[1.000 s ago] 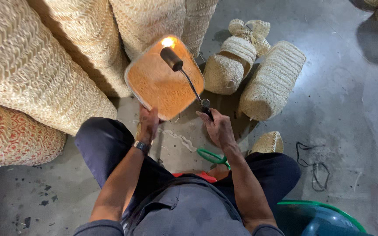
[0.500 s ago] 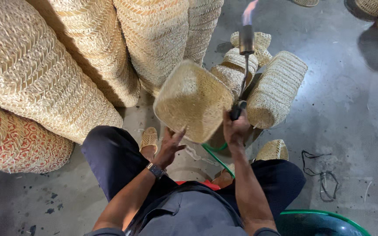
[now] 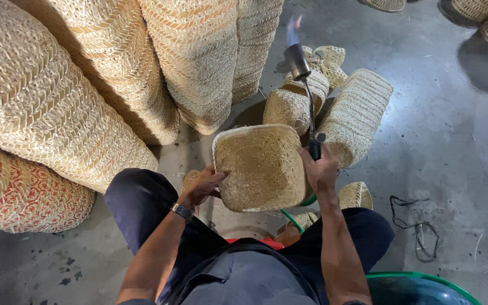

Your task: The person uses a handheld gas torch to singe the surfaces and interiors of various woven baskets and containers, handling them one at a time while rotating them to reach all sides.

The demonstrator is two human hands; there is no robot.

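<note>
The right hand (image 3: 320,169), clenched on the black-handled gas torch (image 3: 306,96), has swung its flame up and away to the far side, while the left hand (image 3: 207,183) grasping the square, pale woven straw basket (image 3: 261,166) has turned its base toward the camera, so the singeing is paused.

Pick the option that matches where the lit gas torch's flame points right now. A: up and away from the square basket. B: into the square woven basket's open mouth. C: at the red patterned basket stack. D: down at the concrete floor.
A: the right hand holds the black lit gas torch upright with its flame rising clear of the square tan woven basket that the left hand steadies.
</note>
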